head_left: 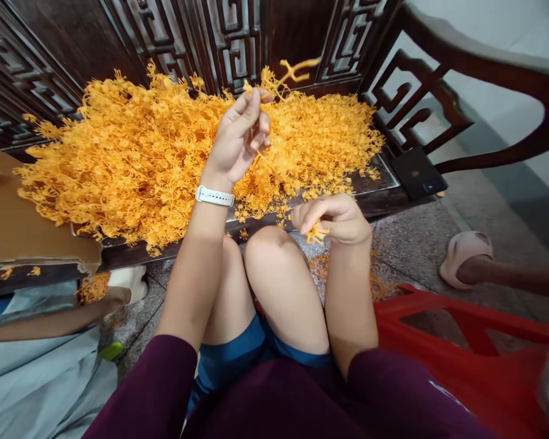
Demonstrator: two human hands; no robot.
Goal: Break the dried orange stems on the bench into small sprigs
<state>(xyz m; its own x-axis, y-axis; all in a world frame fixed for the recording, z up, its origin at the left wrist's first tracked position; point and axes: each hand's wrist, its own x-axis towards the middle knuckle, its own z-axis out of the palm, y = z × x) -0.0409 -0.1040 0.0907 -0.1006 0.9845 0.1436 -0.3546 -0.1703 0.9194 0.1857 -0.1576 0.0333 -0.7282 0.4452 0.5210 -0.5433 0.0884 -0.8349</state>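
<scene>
A long heap of orange plastic pieces (137, 158), thin and flower-like, covers the seat of a dark wooden bench (139, 255). Above its middle, my left hand (240, 131), with a white watch band at the wrist, pinches an orange branching piece (295, 72) between thumb and index finger; its other fingers curl loosely. My right hand (333, 219) is closed near the bench's front edge, just above my knees. From its fingers pokes a small orange flower-shaped piece (317, 231). The two hands are apart.
A black phone (418, 174) lies at the bench's right end, by the carved armrest (485, 79). Cardboard (36, 213) lies at the left. A red plastic stool (466, 329) stands at the right. Other people's feet show on both sides, and orange scraps lie on the floor.
</scene>
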